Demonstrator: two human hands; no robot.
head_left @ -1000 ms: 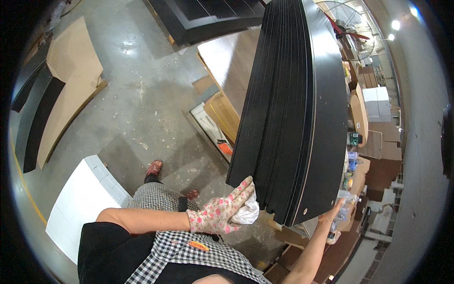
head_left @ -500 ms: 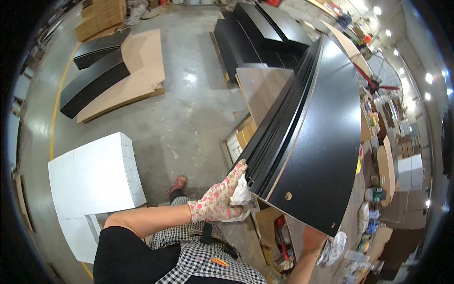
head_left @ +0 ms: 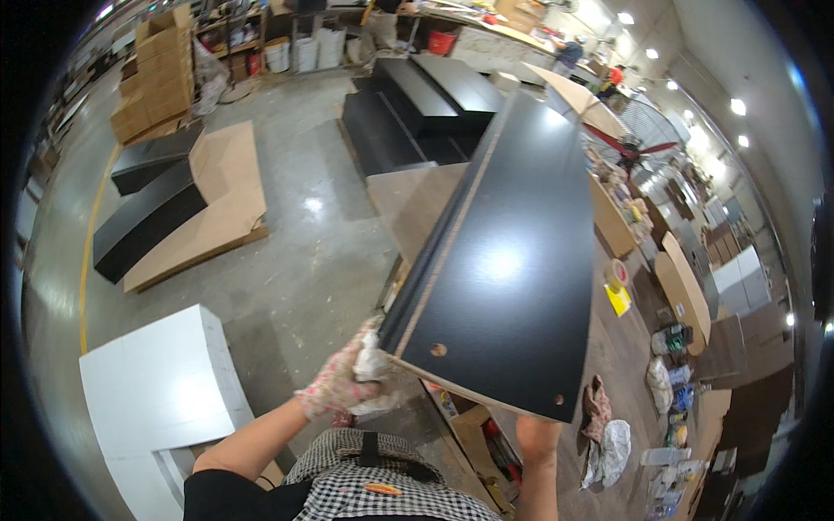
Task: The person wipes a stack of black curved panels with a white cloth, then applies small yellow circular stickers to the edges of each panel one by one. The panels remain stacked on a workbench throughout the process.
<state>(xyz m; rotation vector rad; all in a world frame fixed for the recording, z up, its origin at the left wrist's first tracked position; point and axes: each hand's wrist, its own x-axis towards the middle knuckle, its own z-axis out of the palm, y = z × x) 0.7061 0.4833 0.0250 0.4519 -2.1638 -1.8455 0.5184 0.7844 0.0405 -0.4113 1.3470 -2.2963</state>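
Observation:
A long, curved black panel (head_left: 512, 269) slants away in front of me, with a pale raw edge and two round holes at its near end. My left hand (head_left: 334, 382), in a flower-patterned glove, is closed on a crumpled white cloth (head_left: 372, 358) at the panel's near left corner. Dark edges of more black boards (head_left: 421, 282) show along its left side. My bare right hand (head_left: 537, 431) goes under the near end and holds the panel; its fingers are hidden beneath.
On the brown workbench (head_left: 569, 464) at right lie a flowered glove (head_left: 597, 408), a white cloth (head_left: 612, 451) and a tape roll (head_left: 616, 273). A white block-shaped stack (head_left: 156, 373) stands at left. Black boards sit on the floor, and a large fan (head_left: 634, 152) stands beyond.
The panel's broad face now hides most of the board edges at its left. My left hand and cloth appear lower and further left. The view has shifted, showing more workbench.

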